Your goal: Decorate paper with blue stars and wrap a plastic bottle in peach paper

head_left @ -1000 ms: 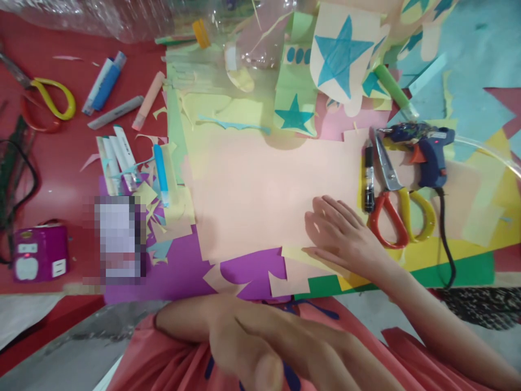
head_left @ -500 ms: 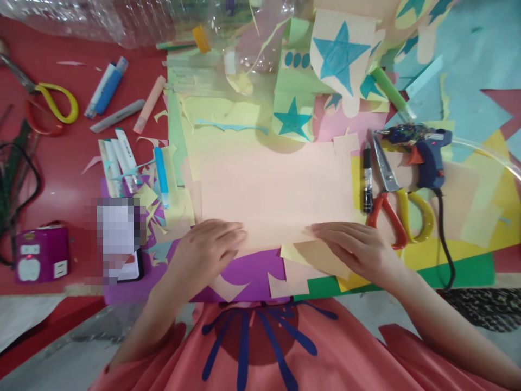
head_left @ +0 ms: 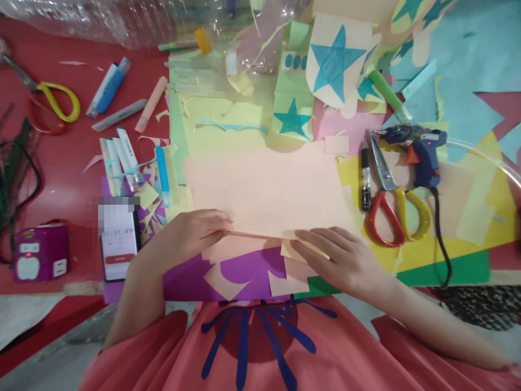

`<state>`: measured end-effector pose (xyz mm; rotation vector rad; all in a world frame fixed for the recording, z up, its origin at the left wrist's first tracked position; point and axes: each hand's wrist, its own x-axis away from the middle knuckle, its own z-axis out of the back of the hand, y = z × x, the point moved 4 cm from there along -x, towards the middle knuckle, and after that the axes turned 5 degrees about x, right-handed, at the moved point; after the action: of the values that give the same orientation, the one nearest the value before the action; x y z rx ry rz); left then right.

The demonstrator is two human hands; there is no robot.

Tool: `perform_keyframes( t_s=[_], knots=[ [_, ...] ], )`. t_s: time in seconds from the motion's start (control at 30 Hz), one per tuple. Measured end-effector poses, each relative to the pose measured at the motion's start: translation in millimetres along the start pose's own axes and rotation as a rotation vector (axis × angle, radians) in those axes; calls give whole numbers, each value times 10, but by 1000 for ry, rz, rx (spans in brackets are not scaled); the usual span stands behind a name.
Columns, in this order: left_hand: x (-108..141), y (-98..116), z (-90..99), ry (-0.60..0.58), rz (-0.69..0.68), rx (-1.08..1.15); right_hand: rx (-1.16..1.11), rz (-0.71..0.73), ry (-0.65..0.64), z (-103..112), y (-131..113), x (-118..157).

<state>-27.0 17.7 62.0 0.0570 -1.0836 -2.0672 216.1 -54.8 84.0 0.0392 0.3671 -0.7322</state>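
Note:
A large peach paper sheet (head_left: 268, 190) lies in front of me, its near edge slightly lifted above the papers below. My left hand (head_left: 205, 228) pinches the left part of that edge between thumb and fingers. My right hand (head_left: 329, 252) grips the edge near its right part, fingers pressed together. Beneath are a purple sheet (head_left: 183, 279) and peach scraps (head_left: 228, 279). Just right of the sheet lie a black marker (head_left: 365, 179), scissors with red and yellow handles (head_left: 385, 187) and a blue glue gun (head_left: 427, 157).
At the left are a phone (head_left: 119, 239), a purple adapter (head_left: 42, 253), several markers (head_left: 108, 89) and other scissors (head_left: 59, 103). Clear plastic bottles (head_left: 101, 21) line the far side. Papers with blue stars (head_left: 336, 62) stand beyond the sheet.
The peach sheet has shifted and turned a little, and its near edge is now raised. My left hand has moved slightly up; my right hand has moved left and down. The phone screen is uncovered.

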Motion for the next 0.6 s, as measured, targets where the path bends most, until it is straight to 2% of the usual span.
perform_keyframes(
  t_s=[0.1, 0.2, 0.37, 0.5, 0.6],
  knots=[
    [-55, 59, -8, -7, -11, 17, -61, -11, -55, 6, 26, -2],
    [-94, 88, -9, 34, 5, 30, -96, -20, -84, 40, 79, -11],
    [-77, 0, 5, 102, 142, 49, 69, -83, -42, 101, 151, 11],
    [-53, -34, 3, 136, 249, 90, 145, -141, -60, -22, 137, 27],
    [-60, 12, -17, 135, 261, 91, 125, -190, -94, -170, 141, 38]
  ],
)
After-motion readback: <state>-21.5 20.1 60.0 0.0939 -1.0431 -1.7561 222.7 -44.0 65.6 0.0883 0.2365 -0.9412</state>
